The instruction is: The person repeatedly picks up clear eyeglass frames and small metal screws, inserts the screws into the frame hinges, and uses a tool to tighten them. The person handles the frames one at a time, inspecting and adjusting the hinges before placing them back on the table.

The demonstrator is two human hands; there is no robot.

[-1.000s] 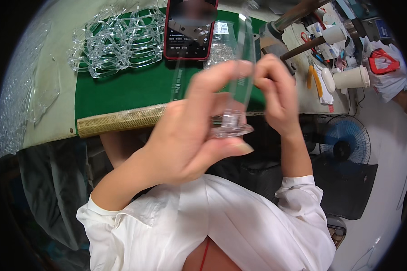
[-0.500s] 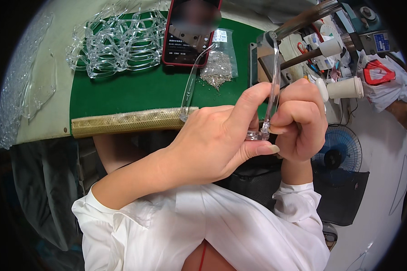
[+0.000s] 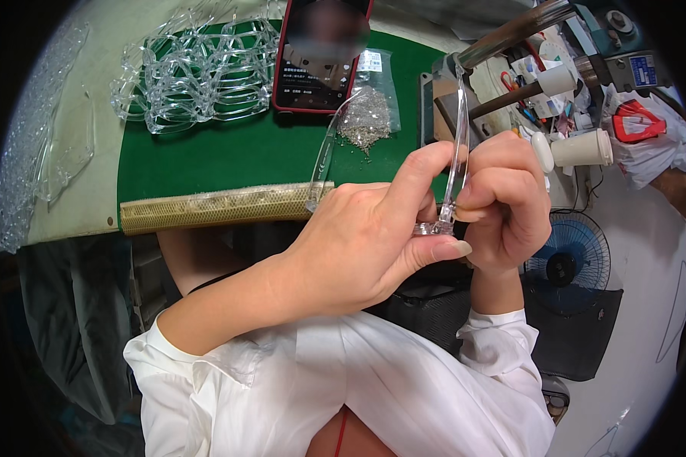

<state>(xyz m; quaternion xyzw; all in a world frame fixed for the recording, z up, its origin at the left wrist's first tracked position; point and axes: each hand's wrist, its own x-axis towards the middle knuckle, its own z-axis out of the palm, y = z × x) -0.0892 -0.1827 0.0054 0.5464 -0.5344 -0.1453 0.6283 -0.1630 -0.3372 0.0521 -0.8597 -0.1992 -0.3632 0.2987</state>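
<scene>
A clear plastic eyeglass frame [image 3: 460,133] is held in front of my chest, both temples pointing away from me. My left hand [image 3: 358,240] is closed around its front, thumb and fingers pinching the corner by the right-hand hinge. My right hand [image 3: 511,202] is curled, its fingertips pressed together right beside that hinge. Whatever they pinch there is hidden or too small to make out. Beyond my left hand, tiny metallic parts [image 3: 367,126] spill from a small clear plastic bag [image 3: 392,84] onto a green mat [image 3: 198,164].
Many clear eyeglass frames [image 3: 198,80] lie heaped at the back left, beside a red-cased phone [image 3: 312,87]. A gold mesh strip [image 3: 221,209] lines the table's front edge. On the right stand a bench machine [image 3: 625,53] and, lower down, a blue fan [image 3: 572,251].
The eyeglass frame has tilted slightly, its left temple shifting a little toward me. Both hands keep nearly the same grip at the hinge.
</scene>
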